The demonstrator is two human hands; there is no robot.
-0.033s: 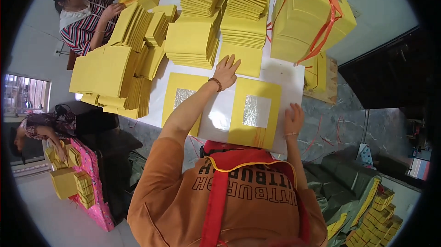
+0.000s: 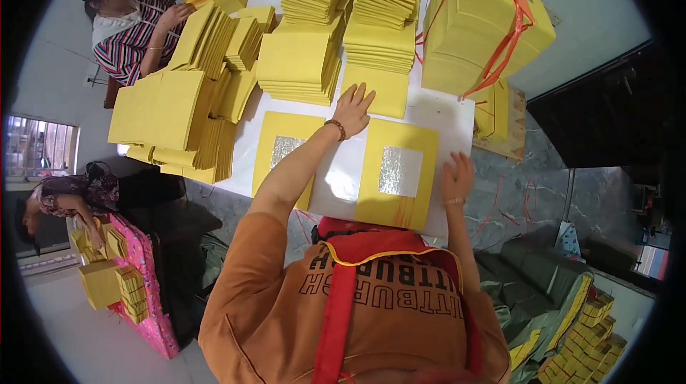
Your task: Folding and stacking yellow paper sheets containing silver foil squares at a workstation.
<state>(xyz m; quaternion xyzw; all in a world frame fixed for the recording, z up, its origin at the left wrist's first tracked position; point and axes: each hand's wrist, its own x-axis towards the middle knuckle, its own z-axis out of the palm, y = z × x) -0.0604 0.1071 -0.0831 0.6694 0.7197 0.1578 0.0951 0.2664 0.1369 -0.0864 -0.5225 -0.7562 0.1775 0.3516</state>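
Observation:
My left hand [image 2: 351,111] lies palm down with its fingers spread, its fingertips on a flat yellow paper piece [image 2: 391,92] at the foot of a folded stack. Below it on the white table [image 2: 336,177] are two yellow sheets, each with a silver foil square. My forearm crosses the left sheet [image 2: 266,145] and hides part of it. The right sheet [image 2: 370,162] lies fully in view, with its foil square [image 2: 400,171] facing up. My right hand [image 2: 458,178] is at the table's right edge, fingers loosely extended, holding nothing I can see.
Stacks of folded yellow paper [image 2: 296,59] fill the table's far side and left [image 2: 153,109]. A tall yellow bundle [image 2: 464,34] tied with red ribbon [image 2: 504,48] stands at the far right. One person [image 2: 132,34] handles yellow paper at upper left; another [image 2: 78,195] works at lower left.
My right hand has shifted very slightly away from me along the table edge. My left hand and the sheets look unmoved.

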